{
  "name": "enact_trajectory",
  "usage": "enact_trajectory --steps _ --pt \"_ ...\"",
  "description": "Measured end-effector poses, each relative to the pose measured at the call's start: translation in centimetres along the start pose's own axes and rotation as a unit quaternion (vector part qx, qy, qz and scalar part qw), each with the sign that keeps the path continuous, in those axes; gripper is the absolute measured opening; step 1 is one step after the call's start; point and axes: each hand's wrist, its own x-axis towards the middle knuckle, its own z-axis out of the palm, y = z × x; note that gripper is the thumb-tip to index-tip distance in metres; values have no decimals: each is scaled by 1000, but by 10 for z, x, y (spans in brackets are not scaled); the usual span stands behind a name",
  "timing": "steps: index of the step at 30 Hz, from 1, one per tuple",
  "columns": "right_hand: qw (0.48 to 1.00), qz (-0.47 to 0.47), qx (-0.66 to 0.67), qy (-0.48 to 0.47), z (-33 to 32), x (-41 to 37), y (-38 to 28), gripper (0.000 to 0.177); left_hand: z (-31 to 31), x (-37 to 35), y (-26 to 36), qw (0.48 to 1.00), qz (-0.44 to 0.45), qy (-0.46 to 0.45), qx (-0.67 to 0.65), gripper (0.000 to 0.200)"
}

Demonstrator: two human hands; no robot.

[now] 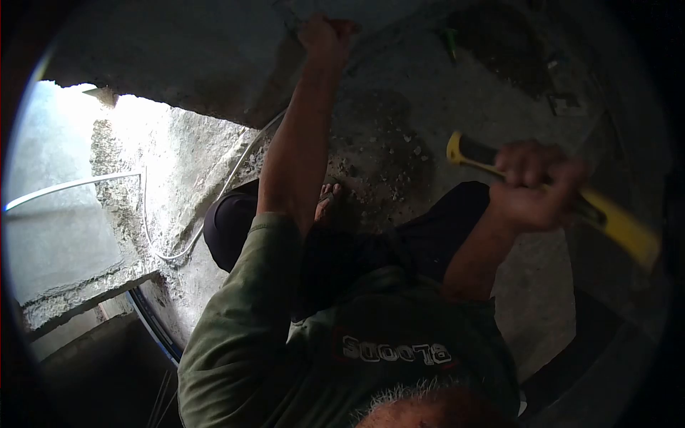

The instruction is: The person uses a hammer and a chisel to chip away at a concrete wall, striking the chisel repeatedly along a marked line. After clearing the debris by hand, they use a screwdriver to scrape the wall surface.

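My right hand (pixel 539 184) is closed around a yellow-and-black tool (pixel 621 228) at the right. The tool's rounded yellow end sticks out on the left of the fist, and its wider, blurred yellow part slants down to the right. My left arm reaches up to the dark concrete surface (pixel 200 57). At its end my left hand (pixel 325 36) is closed near that surface, and what it grips is too dark to make out.
Loose rubble (pixel 392 167) lies on the rough floor by my foot (pixel 328 200). A white cable (pixel 146 207) loops across the bright left side. A green object (pixel 450 44) lies at the upper right. Dark pipes (pixel 153 324) run at the lower left.
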Motion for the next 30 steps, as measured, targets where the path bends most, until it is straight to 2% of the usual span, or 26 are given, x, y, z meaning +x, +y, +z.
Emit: enact_trajectory --steps 2,4,5,6,7,8,9,10,12,14,15,16,17,18,20,21,22,23,24,26,30 --pt "980 -81 179 -18 12 6 -3 34 4 14 -15 999 21 -1 -25 35" --pt "958 -55 282 -14 15 -16 46 37 2 20 -15 998 44 0 -49 37" --pt "992 -109 55 -27 12 -36 90 33 3 16 -7 1000 11 21 -16 38" --pt "950 -171 -263 0 9 -56 135 30 5 10 1 999 -22 39 19 39" --pt "855 -224 -466 43 6 -76 179 27 9 -1 5 999 -23 35 23 39" --pt "876 74 -464 -109 23 -67 155 23 10 -16 7 999 -26 39 13 34" --pt "804 358 -405 -249 32 -61 140 23 12 -21 9 999 -25 40 1 32" --pt "807 353 -405 -246 26 -60 139 23 12 -18 13 999 -23 33 0 32" --pt "898 261 -331 -121 2 -73 134 28 -2 -16 14 998 -54 18 -32 31" --pt "963 178 -190 -67 18 -61 85 28 -3 -15 14 998 -54 9 -29 32" --pt "962 185 -190 -69 22 -58 77 28 -4 -20 18 998 -57 1 -22 33" --pt "982 181 18 -42 26 -52 73 29 -1 -23 21 998 -52 2 -20 33" --pt "960 169 224 -14 29 -48 72 30 5 -28 23 998 -52 31 -19 32" --pt "959 168 228 -17 33 -50 83 30 10 -31 26 997 -51 60 -18 32" --pt "993 -9 101 -56 37 -62 121 30 2 -22 22 997 -56 47 -26 32" --pt "993 -13 102 -53 35 -65 131 30 -4 -16 18 997 -64 31 -31 32" --pt "961 192 -132 -149 33 -69 138 31 -14 -15 13 997 -66 27 -28 32" --pt "826 377 -351 -230 28 -75 145 32 -25 -14 8 996 -83 6 -16 29" --pt "827 376 -351 -226 16 -85 152 32 -39 -14 4 995 -100 -16 -3 26" --pt "849 239 -417 -219 -15 -96 163 34 -74 -29 -1 984 -108 -66 122 27" --pt "878 307 -320 -177 -32 -100 140 29 -84 -61 -20 980 -109 -38 164 27"
